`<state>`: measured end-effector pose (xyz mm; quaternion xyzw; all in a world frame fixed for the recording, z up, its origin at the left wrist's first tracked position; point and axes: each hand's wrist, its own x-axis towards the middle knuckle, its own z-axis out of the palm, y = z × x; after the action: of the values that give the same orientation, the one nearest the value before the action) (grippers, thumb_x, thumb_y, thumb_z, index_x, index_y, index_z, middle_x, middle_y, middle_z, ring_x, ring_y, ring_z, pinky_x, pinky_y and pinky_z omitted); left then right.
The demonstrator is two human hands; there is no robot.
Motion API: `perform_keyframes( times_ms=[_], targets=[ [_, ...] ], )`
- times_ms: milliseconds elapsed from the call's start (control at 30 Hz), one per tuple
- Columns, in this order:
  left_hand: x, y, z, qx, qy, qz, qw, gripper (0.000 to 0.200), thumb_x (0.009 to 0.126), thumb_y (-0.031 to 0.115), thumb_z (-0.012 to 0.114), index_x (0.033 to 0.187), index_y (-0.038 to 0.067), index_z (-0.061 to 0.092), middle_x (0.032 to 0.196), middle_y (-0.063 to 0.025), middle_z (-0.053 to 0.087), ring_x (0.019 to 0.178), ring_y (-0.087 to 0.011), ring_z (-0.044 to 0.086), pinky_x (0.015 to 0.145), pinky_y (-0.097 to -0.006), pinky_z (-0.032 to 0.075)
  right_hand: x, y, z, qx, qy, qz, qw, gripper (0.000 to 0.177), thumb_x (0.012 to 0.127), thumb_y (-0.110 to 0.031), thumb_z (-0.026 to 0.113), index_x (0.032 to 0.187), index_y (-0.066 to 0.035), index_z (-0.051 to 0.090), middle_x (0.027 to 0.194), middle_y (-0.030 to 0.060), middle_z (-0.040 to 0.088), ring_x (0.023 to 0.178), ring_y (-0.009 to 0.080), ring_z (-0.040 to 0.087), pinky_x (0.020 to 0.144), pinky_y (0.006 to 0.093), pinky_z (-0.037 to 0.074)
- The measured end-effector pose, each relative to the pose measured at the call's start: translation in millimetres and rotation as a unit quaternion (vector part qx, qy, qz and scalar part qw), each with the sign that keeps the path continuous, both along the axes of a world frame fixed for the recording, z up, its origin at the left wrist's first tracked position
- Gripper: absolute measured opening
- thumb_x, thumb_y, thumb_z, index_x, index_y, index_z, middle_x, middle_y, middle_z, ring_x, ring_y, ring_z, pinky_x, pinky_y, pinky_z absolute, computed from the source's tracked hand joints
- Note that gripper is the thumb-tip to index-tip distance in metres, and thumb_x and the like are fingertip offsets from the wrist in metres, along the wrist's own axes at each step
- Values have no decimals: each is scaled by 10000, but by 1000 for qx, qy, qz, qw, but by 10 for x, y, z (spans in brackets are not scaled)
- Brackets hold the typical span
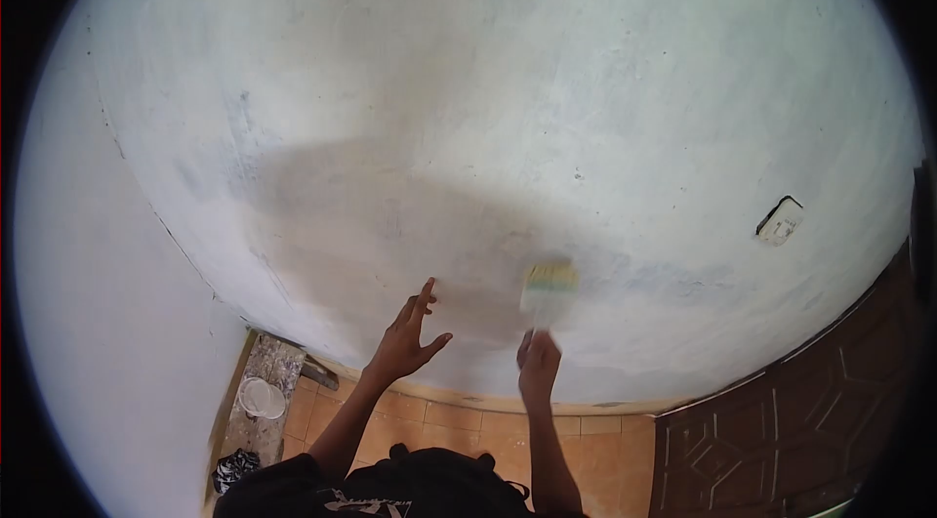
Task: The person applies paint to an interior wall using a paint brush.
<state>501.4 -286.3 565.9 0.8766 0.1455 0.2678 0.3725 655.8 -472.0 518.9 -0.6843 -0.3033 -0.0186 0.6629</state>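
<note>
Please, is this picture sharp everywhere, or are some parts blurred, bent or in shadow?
Head view: the fisheye lens bends the wall and leaves the corners black. The brush in the right hand is smeared by blur, while the spread left hand looks sharper. A soft darker patch, shadow or wet paint, lies above both hands. No glare.

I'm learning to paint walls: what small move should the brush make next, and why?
Probably a short stroke rightward: the brush in the right hand sits at the right edge of the darker patch, and the wall beyond it looks paler.
</note>
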Motion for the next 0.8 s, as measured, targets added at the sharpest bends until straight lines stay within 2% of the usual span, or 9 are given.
perform_keyframes(
  times_ms=[33, 67, 133, 300, 333, 500, 600, 700, 800],
  targets=[
    [-16, 10, 8, 2, -1, -10, 1000, 964, 853, 260, 750, 1570, 126, 119, 1283, -131, 524, 1109, -292, 573, 920, -426, 504, 31, 110, 347, 119, 126, 81, 982, 480, 1057, -459, 386, 749, -98, 454, 558, -63, 352, 452, 27, 295, 418, 221, 228],
    [-26, 15, 19, -3, 6, -14, 1000, 960, 852, 262, 752, 1569, 124, 128, 1278, -131, 529, 1111, -293, 572, 924, -427, 502, -36, 195, 736, 79, 113, 55, 989, 492, 1053, -475, 387, 738, -100, 439, 561, -62, 345, 455, 24, 290, 419, 219, 226],
    [-41, 49, 50, -8, 19, -22, 1000, 953, 849, 265, 755, 1567, 122, 144, 1270, -129, 539, 1116, -296, 571, 933, -427, 498, 38, 293, 648, 82, 111, 46, 989, 498, 1051, -482, 386, 735, -99, 437, 560, -64, 341, 454, 24, 291, 417, 221, 225],
    [-154, 258, 129, -2, 25, -30, 999, 940, 843, 245, 759, 1561, 115, 169, 1257, -131, 554, 1123, -294, 568, 949, -434, 488, -143, 264, -715, 1, 72, 20, 997, 480, 1041, -479, 418, 741, -107, 462, 551, -59, 380, 457, 31, 343, 417, 216, 253],
    [-194, 299, 144, -6, 19, -30, 999, 939, 841, 241, 760, 1561, 113, 171, 1254, -132, 557, 1123, -293, 568, 952, -436, 486, -304, 241, -699, 0, 107, 19, 994, 477, 1043, -472, 418, 739, -107, 461, 550, -59, 378, 458, 31, 347, 417, 215, 256],
    [-269, 392, 169, 32, 32, -31, 999, 942, 842, 232, 758, 1563, 113, 163, 1219, -137, 577, 1121, -302, 571, 953, -429, 482, -417, 345, 113, 42, 148, 24, 988, 440, 1057, -333, 426, 710, -63, 451, 597, -21, 397, 538, 71, 350, 484, 256, 297],
    [-235, 379, 178, 53, 20, -47, 997, 937, 854, 252, 740, 1567, 116, 147, 1213, -140, 572, 1096, -308, 584, 922, -428, 502, -191, 572, 647, 91, 85, 47, 991, 497, 1053, -465, 391, 730, -89, 434, 537, -58, 358, 449, 29, 303, 416, 220, 240],
    [-187, 390, 89, 71, 8, -47, 996, 949, 866, 273, 725, 1572, 109, 113, 1165, -127, 591, 1033, -292, 608, 872, -411, 524, -116, 611, 338, 60, 80, 24, 995, 503, 1053, -475, 382, 730, -92, 428, 538, -56, 359, 455, 29, 311, 418, 222, 242],
    [-179, 418, 95, 43, 57, -60, 996, 975, 871, 282, 722, 1576, 101, 73, 1055, -98, 628, 918, -263, 631, 807, -381, 537, -333, 449, -537, 2, 75, -13, 997, 497, 1058, -453, 382, 715, -99, 445, 537, -54, 365, 456, 35, 332, 419, 222, 251]
  ],
)
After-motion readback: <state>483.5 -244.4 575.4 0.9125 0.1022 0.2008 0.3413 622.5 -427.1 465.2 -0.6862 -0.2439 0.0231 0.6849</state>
